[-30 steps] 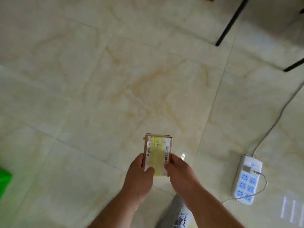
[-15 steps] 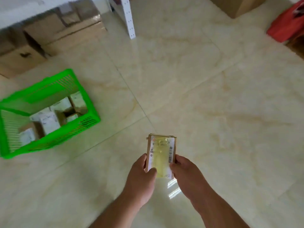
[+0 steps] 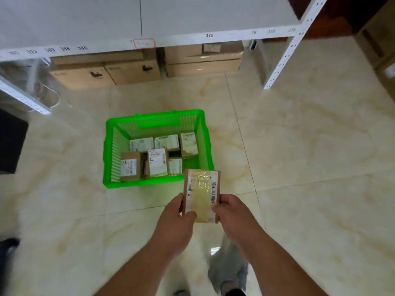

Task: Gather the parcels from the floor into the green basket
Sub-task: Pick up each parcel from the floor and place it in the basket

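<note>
I hold a small brown cardboard parcel (image 3: 202,194) with a white label and yellowish tape in both hands. My left hand (image 3: 177,223) grips its left edge and my right hand (image 3: 233,216) its right edge. The parcel's top overlaps the near right corner of the green basket (image 3: 111,146), which stands on the tiled floor just ahead of me. Several labelled parcels (image 3: 157,162) lie inside the basket.
A white metal shelf (image 3: 149,20) with numbered tags spans the top, its leg (image 3: 284,54) at the right. Large cardboard boxes (image 3: 132,70) sit under it behind the basket. A dark object (image 3: 10,142) stands at the left edge. My shoe (image 3: 229,272) is below.
My view has swung from bare floor with a power strip toward the shelf; the basket has come from the left edge to straight ahead and close. Both hands keep holding the parcel.
</note>
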Demonstrator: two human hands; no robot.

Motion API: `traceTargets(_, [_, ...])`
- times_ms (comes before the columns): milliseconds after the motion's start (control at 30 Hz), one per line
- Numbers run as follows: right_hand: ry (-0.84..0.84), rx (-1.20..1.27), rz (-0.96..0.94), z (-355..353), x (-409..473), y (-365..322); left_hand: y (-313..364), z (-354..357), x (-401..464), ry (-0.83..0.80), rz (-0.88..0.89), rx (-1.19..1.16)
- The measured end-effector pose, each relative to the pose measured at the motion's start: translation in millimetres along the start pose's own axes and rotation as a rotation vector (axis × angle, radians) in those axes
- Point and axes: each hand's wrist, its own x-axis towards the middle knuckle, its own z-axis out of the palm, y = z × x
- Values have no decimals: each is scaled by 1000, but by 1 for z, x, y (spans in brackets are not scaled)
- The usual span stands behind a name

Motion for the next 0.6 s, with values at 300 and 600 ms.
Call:
traceTargets(300, [-88,-59,24,18,126,-82,36,-34,134,13,-130,25])
traceTargets(600, [-73,-152,111,43,271,-87,24,-15,280,20,-329,21])
